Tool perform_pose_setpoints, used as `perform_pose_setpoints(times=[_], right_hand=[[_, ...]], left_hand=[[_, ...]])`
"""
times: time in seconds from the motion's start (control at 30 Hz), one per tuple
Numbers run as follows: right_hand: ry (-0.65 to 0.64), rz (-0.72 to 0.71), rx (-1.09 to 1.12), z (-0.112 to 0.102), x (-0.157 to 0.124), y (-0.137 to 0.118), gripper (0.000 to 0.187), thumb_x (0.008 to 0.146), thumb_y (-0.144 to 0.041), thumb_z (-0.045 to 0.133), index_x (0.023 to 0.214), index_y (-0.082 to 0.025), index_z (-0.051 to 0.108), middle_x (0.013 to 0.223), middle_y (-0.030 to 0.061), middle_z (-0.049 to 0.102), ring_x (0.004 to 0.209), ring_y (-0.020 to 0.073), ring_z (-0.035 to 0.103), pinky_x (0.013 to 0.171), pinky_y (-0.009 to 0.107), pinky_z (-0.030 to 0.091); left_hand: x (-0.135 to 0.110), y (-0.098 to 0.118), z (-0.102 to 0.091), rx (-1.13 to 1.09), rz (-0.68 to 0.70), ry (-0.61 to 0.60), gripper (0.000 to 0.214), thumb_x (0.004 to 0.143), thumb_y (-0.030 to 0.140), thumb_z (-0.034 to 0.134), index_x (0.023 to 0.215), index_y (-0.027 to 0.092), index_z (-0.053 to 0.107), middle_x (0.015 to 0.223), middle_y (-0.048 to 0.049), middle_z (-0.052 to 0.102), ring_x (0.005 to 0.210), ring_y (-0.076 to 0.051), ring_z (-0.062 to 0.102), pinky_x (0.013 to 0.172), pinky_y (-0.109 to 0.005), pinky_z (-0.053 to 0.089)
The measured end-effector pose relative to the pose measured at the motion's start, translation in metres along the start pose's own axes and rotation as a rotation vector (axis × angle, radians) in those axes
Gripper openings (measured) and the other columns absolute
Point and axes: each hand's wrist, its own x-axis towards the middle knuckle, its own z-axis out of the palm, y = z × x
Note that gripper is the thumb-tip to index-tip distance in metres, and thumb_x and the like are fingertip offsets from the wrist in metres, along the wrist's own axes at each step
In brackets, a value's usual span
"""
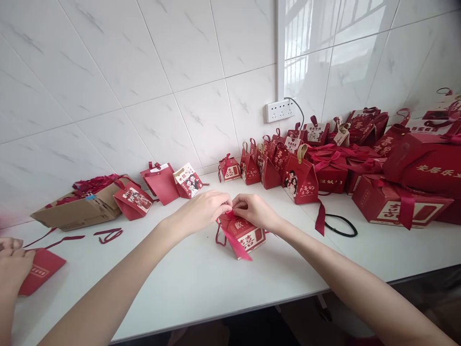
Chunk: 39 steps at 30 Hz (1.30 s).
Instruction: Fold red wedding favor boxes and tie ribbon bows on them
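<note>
A small red gift box (pixel 247 236) with white characters sits on the white counter (pixel 187 283) in front of me. Both my hands meet above its top. My left hand (pixel 203 207) pinches the red ribbon (pixel 236 244) at the box's top, fingers closed. My right hand (pixel 254 210) pinches the same ribbon from the other side. A loose ribbon tail hangs down the box's front.
Another person's hands (pixel 12 264) hold a flat red box (pixel 40 270) at the far left. A cardboard carton (pixel 77 207) of red ribbons lies behind, with loose ribbons (pixel 108 234) beside it. Many finished red boxes (pixel 298 179) crowd the back right. A black cable (pixel 341 226) lies nearby.
</note>
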Motion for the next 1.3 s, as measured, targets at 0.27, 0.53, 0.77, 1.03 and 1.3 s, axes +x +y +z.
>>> perform_pose_setpoints(times=[0.27, 0.53, 0.77, 1.03, 1.3], right_hand=[[-0.079, -0.029, 0.131, -0.004, 0.003, 0.008, 0.011, 0.074, -0.019, 0.055, 0.072, -0.015, 0.065, 0.074, 0.0019, 0.068, 0.067, 0.0133, 0.059, 0.064, 0.024, 0.045], [-0.119, 0.017, 0.238, -0.005, 0.004, 0.007, 0.013, 0.072, -0.025, 0.06, 0.072, -0.015, 0.069, 0.074, 0.002, 0.069, 0.068, 0.0144, 0.061, 0.065, 0.025, 0.047], [-0.096, 0.018, 0.18, -0.005, 0.005, 0.011, 0.012, 0.069, -0.023, 0.062, 0.071, -0.014, 0.07, 0.077, 0.003, 0.069, 0.069, 0.0149, 0.06, 0.068, 0.026, 0.047], [-0.1, 0.026, 0.222, -0.005, 0.007, 0.013, 0.011, 0.068, -0.024, 0.063, 0.069, -0.015, 0.069, 0.077, 0.0017, 0.068, 0.068, 0.0142, 0.06, 0.067, 0.026, 0.047], [-0.073, 0.127, 0.283, -0.003, 0.006, 0.007, 0.016, 0.069, -0.03, 0.066, 0.072, -0.014, 0.065, 0.072, 0.0026, 0.067, 0.064, 0.0128, 0.059, 0.059, 0.024, 0.045]], left_hand=[[0.015, -0.019, 0.011, -0.104, -0.005, 0.134, 0.019, 0.086, 0.026, 0.04, 0.08, 0.02, 0.058, 0.085, -0.0022, 0.062, 0.081, -0.018, 0.055, 0.071, -0.028, 0.039], [0.014, -0.043, 0.049, -0.501, -0.216, 0.225, 0.016, 0.082, 0.035, 0.05, 0.083, 0.02, 0.056, 0.073, 0.0005, 0.06, 0.064, -0.014, 0.056, 0.061, -0.025, 0.042], [0.02, -0.033, 0.054, -0.615, -0.163, 0.418, 0.019, 0.081, 0.038, 0.054, 0.084, 0.019, 0.057, 0.077, 0.0004, 0.061, 0.063, -0.011, 0.053, 0.062, -0.024, 0.043], [0.018, -0.041, 0.048, -0.453, -0.169, 0.322, 0.017, 0.079, 0.034, 0.053, 0.08, 0.019, 0.062, 0.089, -0.0036, 0.062, 0.083, -0.018, 0.057, 0.079, -0.031, 0.046], [0.003, -0.034, 0.067, -0.577, -0.158, 0.282, 0.016, 0.078, 0.027, 0.052, 0.075, 0.017, 0.063, 0.086, -0.0048, 0.06, 0.081, -0.017, 0.056, 0.073, -0.028, 0.045]])
